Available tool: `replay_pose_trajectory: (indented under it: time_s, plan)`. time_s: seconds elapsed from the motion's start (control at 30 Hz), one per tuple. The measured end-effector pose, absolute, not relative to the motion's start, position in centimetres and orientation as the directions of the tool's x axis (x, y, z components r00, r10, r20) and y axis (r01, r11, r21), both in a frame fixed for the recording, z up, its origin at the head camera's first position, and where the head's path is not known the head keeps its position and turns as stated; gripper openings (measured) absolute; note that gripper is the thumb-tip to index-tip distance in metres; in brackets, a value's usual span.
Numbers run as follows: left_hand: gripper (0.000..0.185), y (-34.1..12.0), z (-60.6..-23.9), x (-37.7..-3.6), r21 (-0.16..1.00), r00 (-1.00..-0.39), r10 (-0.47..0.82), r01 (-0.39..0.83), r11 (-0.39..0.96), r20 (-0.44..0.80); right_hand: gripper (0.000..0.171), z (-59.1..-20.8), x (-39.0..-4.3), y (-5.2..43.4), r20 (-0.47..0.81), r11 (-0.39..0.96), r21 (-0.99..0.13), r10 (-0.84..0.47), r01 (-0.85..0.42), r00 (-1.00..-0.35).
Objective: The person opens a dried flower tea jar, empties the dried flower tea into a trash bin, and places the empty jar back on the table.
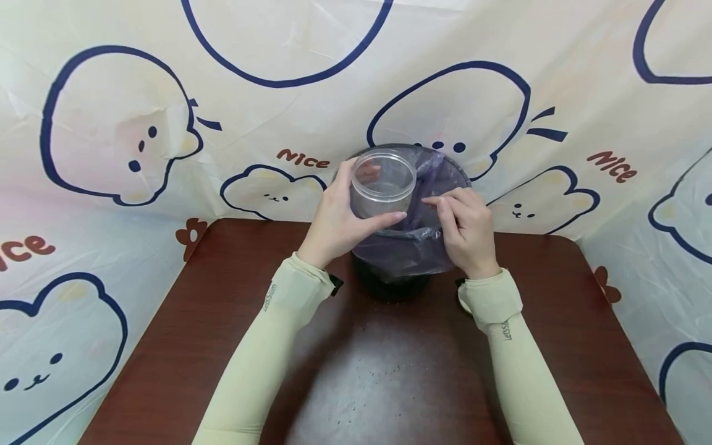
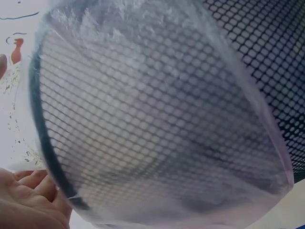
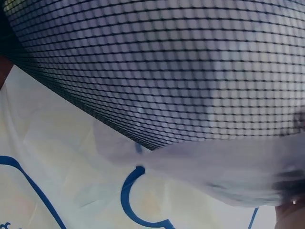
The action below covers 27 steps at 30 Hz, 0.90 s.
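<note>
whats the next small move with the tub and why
Probably lower the tub into the bin. The left hand holds the clear tub right over the bin's mouth, and the right hand pinches the bag at the rim, holding it in place.

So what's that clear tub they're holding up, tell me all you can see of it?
The clear tub is a round, see-through plastic container with a thicker rim, open at the top and apparently empty. The left hand grips it from the side, thumb in front and fingers behind, holding it roughly upright over the mouth of the black mesh bin, which is lined with a purplish bag. The right hand pinches that bag, not the tub.
</note>
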State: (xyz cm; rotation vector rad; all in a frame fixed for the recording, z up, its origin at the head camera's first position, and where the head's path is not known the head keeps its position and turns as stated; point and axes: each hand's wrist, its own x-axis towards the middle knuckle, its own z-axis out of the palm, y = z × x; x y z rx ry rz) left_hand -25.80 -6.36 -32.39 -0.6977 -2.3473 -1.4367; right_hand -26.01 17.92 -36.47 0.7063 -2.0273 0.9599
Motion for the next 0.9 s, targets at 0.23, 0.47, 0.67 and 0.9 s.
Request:
replay_pose_trajectory:
  time_s: [0.23, 0.47, 0.67, 0.9]
  plan:
    - [0.095, -6.6, -32.3, -24.6, 0.738, -0.822, 0.278, 0.568, 0.363, 0.496, 0.034, -35.9, -25.0, 17.7, 0.816, 0.538, -0.410, -0.143, -0.736, -0.560]
    - [0.096, -6.3, -32.4, -23.4, 0.721, -0.794, 0.351, 0.603, 0.342, 0.497, 0.057, -34.7, -22.9, 16.9, 0.798, 0.385, -0.468, -0.204, -0.796, -0.568]
    - [0.097, -5.9, -32.6, -22.3, 0.685, -0.743, 0.396, 0.661, 0.305, 0.540, 0.088, -33.9, -21.0, 16.1, 0.772, 0.378, -0.481, -0.245, -0.791, -0.587]
    - [0.097, -5.7, -33.1, -20.8, 0.586, -0.677, 0.412, 0.735, 0.342, 0.609, 0.085, -33.6, -19.4, 16.0, 0.790, 0.389, -0.458, -0.234, -0.799, -0.567]
